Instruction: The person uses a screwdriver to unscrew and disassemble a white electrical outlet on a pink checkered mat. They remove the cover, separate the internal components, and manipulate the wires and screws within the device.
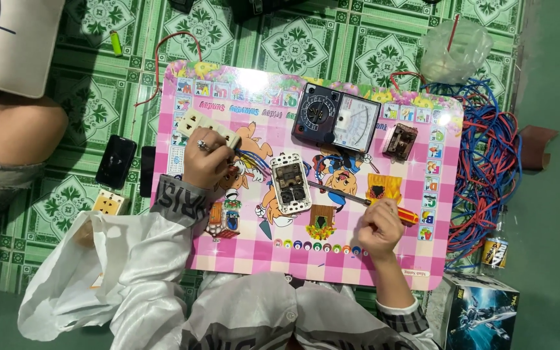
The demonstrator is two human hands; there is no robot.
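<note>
My left hand, with a ring on one finger, grips a cream socket strip on the left of a pink checked cartoon table; thin wires run from it. My right hand holds a screwdriver with a red and yellow handle, its shaft reaching left to a white switch plate lying at the table's middle. A black analog multimeter lies behind the plate, and a small brown switch module lies to its right.
A tangle of red and blue wires lies right of the table, with a plastic cup in a bag behind it. A phone, a yellow socket, a white bag, a lighter, a can and a box surround it. Another person's knee is at left.
</note>
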